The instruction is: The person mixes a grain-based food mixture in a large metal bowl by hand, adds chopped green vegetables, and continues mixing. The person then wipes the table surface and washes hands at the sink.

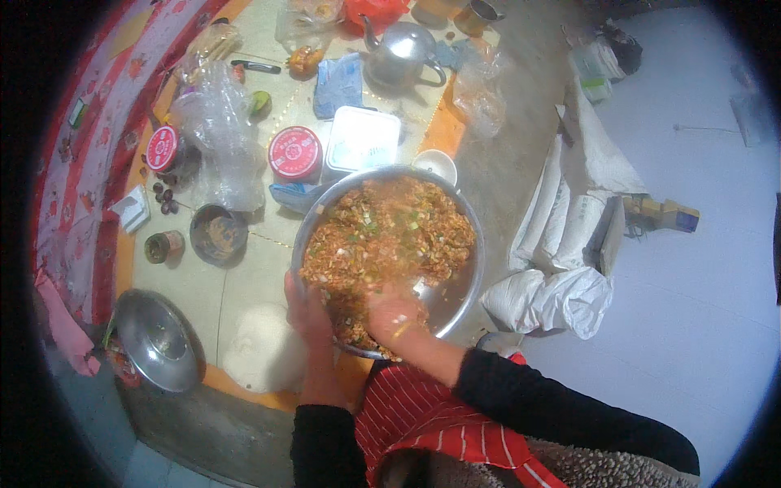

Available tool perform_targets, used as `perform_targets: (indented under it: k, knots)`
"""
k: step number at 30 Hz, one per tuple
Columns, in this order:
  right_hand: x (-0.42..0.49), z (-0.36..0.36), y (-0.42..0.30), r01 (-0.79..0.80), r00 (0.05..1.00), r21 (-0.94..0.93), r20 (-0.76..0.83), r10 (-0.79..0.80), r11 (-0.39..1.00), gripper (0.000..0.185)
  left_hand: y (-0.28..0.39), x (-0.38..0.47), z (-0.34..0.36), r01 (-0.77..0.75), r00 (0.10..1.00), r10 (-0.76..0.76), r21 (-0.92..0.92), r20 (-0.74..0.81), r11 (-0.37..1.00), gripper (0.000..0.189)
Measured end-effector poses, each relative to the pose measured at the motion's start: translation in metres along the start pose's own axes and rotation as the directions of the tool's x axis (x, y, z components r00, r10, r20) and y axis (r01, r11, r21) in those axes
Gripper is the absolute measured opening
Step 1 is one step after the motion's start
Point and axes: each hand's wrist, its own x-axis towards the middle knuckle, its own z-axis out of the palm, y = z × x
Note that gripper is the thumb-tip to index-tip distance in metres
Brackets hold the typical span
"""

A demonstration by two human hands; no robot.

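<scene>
A large metal basin (478,268) holds a reddish-brown chopped filling (390,232) with bits of green and white in it. My left hand (310,314) grips the basin's left rim, its fingers along the outer wall. Pushed into the filling near the basin's lower edge is my right hand (393,314), blurred, its fingers hidden in the food. A yellow band circles the right wrist. Left of my left forearm, a pale round mound that looks like dough (262,351) lies on the table.
Beyond the basin stand a red-lidded jar (295,152), a white-lidded tub (363,139), a white cup (437,166) and a metal kettle (399,55). To the left are a dark bowl (218,235), a small jar (163,246) and a tilted metal bowl (160,341). White sacks (549,299) rest at right.
</scene>
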Motion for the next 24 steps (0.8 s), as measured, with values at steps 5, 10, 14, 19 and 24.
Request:
perform_targets:
  k: [5, 10, 14, 19, 24]
  knots:
    - [0.061, 0.048, 0.003, 0.057, 0.893, 0.006, 0.447, -0.054, 0.998, 0.030, -0.009, 0.002, -0.003, 0.025, 1.000, -0.024, -0.100, 0.014, 0.995, 0.052]
    - [0.026, 0.022, 0.023, 0.136, 0.953, 0.208, 0.241, -0.186, 0.969, 0.026, -0.018, 0.004, -0.003, -0.066, 0.998, 0.068, 0.088, -0.012, 0.994, 0.050]
    - [-0.040, -0.016, 0.088, -0.172, 0.966, 0.712, -0.013, 0.258, 0.681, 0.023, -0.013, 0.004, -0.002, -0.068, 0.998, 0.068, 0.059, 0.010, 0.996, 0.050]
    - [-0.007, 0.001, 0.127, -0.460, 0.887, 0.804, 0.392, 0.246, 0.377, 0.028, -0.008, 0.002, -0.003, -0.109, 0.994, 0.110, 0.038, -0.008, 0.993, 0.049]
    - [0.026, 0.021, 0.108, -0.354, 0.837, 0.748, 0.521, 0.166, -0.561, 0.040, -0.015, 0.002, -0.004, -0.069, 0.998, 0.070, -0.085, 0.005, 0.994, 0.050]
